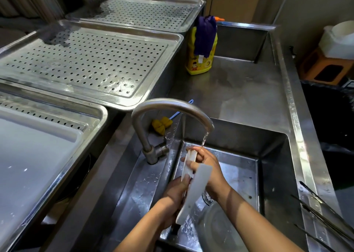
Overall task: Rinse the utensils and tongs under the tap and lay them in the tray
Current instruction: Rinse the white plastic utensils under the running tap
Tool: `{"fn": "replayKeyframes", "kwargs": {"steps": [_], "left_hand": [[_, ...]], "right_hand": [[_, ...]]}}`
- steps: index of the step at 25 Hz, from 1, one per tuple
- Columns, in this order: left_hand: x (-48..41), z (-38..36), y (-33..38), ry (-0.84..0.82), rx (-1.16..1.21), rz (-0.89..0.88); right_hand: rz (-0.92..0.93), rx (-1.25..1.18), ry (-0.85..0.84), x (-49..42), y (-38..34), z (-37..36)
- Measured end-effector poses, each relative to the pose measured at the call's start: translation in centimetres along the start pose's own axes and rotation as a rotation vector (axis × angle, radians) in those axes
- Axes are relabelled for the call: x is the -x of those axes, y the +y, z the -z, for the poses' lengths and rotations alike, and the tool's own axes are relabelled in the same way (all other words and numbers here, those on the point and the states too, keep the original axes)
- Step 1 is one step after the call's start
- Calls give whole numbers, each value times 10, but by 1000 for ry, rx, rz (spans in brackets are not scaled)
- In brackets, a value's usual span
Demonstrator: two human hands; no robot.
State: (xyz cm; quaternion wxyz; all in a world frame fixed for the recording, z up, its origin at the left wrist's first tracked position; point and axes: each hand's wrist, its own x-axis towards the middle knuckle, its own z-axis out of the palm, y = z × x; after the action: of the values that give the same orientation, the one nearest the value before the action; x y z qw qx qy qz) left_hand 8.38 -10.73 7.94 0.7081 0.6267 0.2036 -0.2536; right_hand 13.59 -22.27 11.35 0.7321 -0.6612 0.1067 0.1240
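Water runs from the curved tap into the steel sink. Under the stream, my right hand grips the upper end of a white plastic utensil, a long flat piece with a narrow ridged end. My left hand holds the same utensil lower down, thumb pressed on it. Thin dark metal tongs lie on the sink's right ledge. A perforated steel tray sits at the left, beyond the tap.
A second perforated tray lies farther back. A white board rests in the near left tray. A yellow soap bottle draped in purple cloth stands on the counter. A yellow sponge brush lies behind the tap. A clear bowl sits in the sink.
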Motion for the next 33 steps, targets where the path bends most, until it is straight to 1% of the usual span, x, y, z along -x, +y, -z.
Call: {"fn": "replayKeyframes", "kwargs": {"steps": [1, 2, 4, 6, 9, 11, 13, 16, 19, 22, 23, 26, 28, 30, 31, 33], "left_hand": [[-1, 4, -3, 1, 0, -47], [0, 7, -7, -32, 1, -72], [2, 8, -9, -80, 2, -46], [1, 7, -9, -71, -6, -34], [-3, 10, -11, -51, -57, -40], [-4, 8, -11, -78, -70, -28], [-6, 5, -9, -64, -29, -9], [-5, 6, -4, -95, -31, -14], [-3, 7, 0, -106, -60, -44], [0, 4, 7, -84, -65, -53], [2, 2, 9, -74, -78, -58], [4, -4, 8, -80, -105, -61], [7, -4, 10, -108, -72, -37], [8, -2, 10, -133, -41, -42], [8, -1, 10, -140, -38, -50], [8, 1, 8, -157, -35, -62]], "right_hand": [[-45, -37, -6, -2, -2, -1], [-74, -77, 16, -4, -3, -2], [-76, -61, 67, -7, -3, -1], [-40, -11, 52, -7, 0, 3], [-54, -47, -20, 0, 1, 9], [-33, -9, 7, -4, 2, 11], [-14, 31, 26, -7, 1, 14], [-57, -35, -36, -11, 4, 16], [-48, -54, 24, -10, 9, 16], [-39, -111, 10, -6, 11, 13], [-13, -68, 37, -7, 9, 13], [54, 190, 172, -13, 5, 9], [63, 139, 203, -11, 6, 10], [60, 45, 128, -7, 6, 11], [66, 43, 70, -6, 6, 13], [80, 102, 61, -9, 5, 15]]}}
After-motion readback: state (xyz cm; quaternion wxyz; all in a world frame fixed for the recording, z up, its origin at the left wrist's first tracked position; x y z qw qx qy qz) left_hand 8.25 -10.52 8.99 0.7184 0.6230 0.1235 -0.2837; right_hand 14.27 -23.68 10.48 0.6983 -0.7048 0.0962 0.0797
